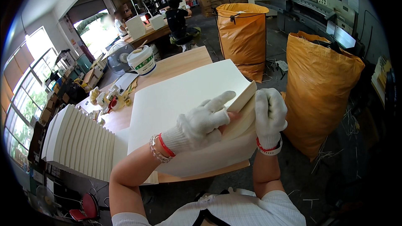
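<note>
A thick stack of large cream-white paper sheets (180, 88) lies on the wooden table. Its right edge is bent upward, showing a band of layered sheet edges (243, 97). My right hand (271, 113), in a white knit glove, is closed at that raised edge, fingers curled around the sheets. My left hand (203, 119), gloved too, rests over the paper with its fingers apart, the forefinger stretched toward the lifted corner. Bare fingertips beside the raised sheets are blurred. A lower part of the paper curves down toward me at the table's near edge.
Stepped white paper stacks (79, 142) stand at the left. On the wooden table (184, 63) are a white bucket (141, 60) and tape rolls (114, 104). Two orange sacks (320, 92) stand right, before a grey machine (314, 4). A fan (119, 57) is behind; people sit farther back.
</note>
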